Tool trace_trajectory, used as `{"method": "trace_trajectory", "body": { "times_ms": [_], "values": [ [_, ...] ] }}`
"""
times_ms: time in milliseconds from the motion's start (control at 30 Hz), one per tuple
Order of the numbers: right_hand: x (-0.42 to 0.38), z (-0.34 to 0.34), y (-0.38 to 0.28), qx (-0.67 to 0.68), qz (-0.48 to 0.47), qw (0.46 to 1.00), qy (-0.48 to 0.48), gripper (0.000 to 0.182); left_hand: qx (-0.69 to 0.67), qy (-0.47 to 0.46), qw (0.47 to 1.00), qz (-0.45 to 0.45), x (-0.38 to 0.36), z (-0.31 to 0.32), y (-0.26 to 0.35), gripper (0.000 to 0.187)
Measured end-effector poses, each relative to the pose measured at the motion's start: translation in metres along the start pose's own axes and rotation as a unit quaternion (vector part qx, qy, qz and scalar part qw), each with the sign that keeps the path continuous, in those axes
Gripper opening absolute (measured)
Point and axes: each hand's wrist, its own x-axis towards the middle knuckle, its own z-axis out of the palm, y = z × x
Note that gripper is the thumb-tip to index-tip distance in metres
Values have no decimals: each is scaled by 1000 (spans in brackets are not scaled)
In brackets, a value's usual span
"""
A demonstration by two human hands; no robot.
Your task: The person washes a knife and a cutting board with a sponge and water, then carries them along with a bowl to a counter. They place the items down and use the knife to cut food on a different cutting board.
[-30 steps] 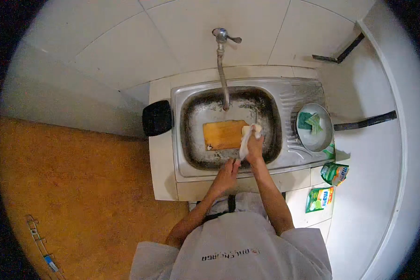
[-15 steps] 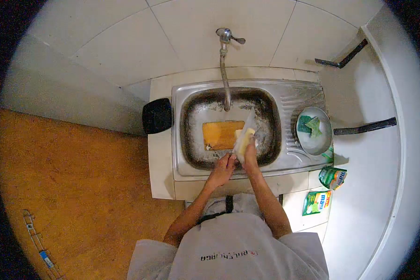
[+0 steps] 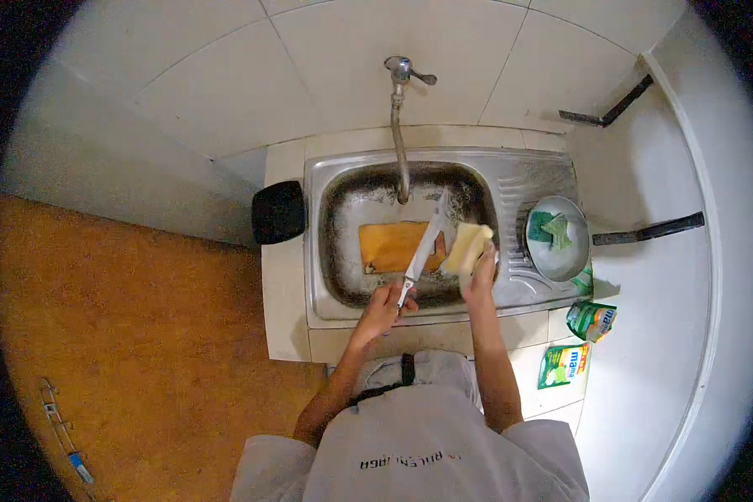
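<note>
Over the front of the steel sink [image 3: 315, 293], my left hand [image 3: 380, 315] is closed round the handle of a knife [image 3: 424, 253]. Its blade points up and slightly right, over a wooden board [image 3: 390, 247] lying in the basin. To the right, my right hand [image 3: 481, 274] grips a pale yellow sponge [image 3: 468, 248], which is apart from the blade. The sponge is slightly blurred.
A faucet [image 3: 399, 125] hangs over the basin. On the drainboard at right sits a bowl [image 3: 558, 266] with green scouring pads [image 3: 554, 229]. Two green packets [image 3: 591, 321] [image 3: 563, 366] lie at front right. A black container [image 3: 279, 212] stands left of the sink.
My right hand has moved right with the sponge, away from the knife. My left hand has shifted slightly left and down with the knife, whose blade now shows plainly.
</note>
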Motion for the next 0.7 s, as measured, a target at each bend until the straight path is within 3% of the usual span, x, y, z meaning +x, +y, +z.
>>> {"method": "trace_trajectory", "body": {
  "times_ms": [67, 100, 200, 267, 367, 433, 467, 500, 567, 633, 667, 700],
  "values": [
    [-4, -9, 17, 6, 29, 999, -20, 45, -14, 8, 1000, 19, 3, 0, -1, 39],
    [-15, 6, 15, 12, 40, 998, 44, 45, -24, 13, 999, 35, 4, 0, -1, 35],
    [-21, 7, 21, 7, 129, 991, 26, 45, 0, -3, 998, 65, 4, -2, 4, 24],
    [-30, 14, 16, 20, 118, 993, 7, 40, -13, -1, 997, 71, 2, 2, 10, 23],
    [-32, 25, 10, -8, 108, 994, 22, 36, -27, 16, 999, 43, 1, 10, 20, 24],
    [-27, 21, 14, 19, 123, 990, -59, 46, -26, 28, 999, 10, 2, 13, 17, 26],
    [-25, 18, 16, 20, 122, 991, -58, 46, 10, 38, 998, 43, 4, 14, 10, 30],
    [-29, 24, 12, -3, 108, 993, -44, 46, 44, 49, 995, 76, 3, 16, 17, 35],
    [-31, 31, 9, -27, 95, 995, -30, 47, 103, 63, 991, 57, -5, 20, 30, 39],
    [-31, 34, 8, -131, 106, 985, 42, 36, 161, 78, 983, 37, -10, 23, 38, 43],
    [-21, 21, 22, -131, 106, 985, 42, 36, 199, 92, 965, 142, -12, 25, 37, 44],
    [-3, 0, 47, -216, 10, 975, 48, 36, 236, 105, 934, 246, -13, 26, 36, 45]
  ]
}}
